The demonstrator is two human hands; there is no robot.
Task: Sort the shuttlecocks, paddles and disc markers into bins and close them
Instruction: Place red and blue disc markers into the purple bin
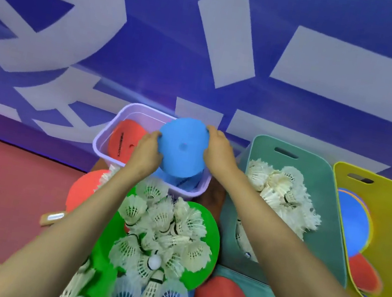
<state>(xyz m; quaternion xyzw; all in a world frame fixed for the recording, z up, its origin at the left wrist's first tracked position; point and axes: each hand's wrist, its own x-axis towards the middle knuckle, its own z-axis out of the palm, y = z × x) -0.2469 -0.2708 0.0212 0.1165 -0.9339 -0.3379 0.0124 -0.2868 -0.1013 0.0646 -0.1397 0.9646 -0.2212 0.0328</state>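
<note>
Both hands hold a blue disc marker point(182, 146) tilted over the lilac bin point(128, 112). My left hand point(146, 153) grips its left edge and my right hand point(219, 150) grips its right edge. Inside the bin lie a red disc marker point(123, 140) and some blue ones point(187, 182). A heap of white shuttlecocks point(162, 226) lies on a green disc marker point(209, 229) in front of the bin. More shuttlecocks point(284, 192) fill the teal bin point(326, 205) on the right.
A yellow bin point(390, 229) at the far right holds blue and red round pieces point(353, 228). A red disc point(83, 188) and wooden paddle handles point(51, 218) lie on the red floor to the left. A blue banner wall point(207, 45) stands behind the bins.
</note>
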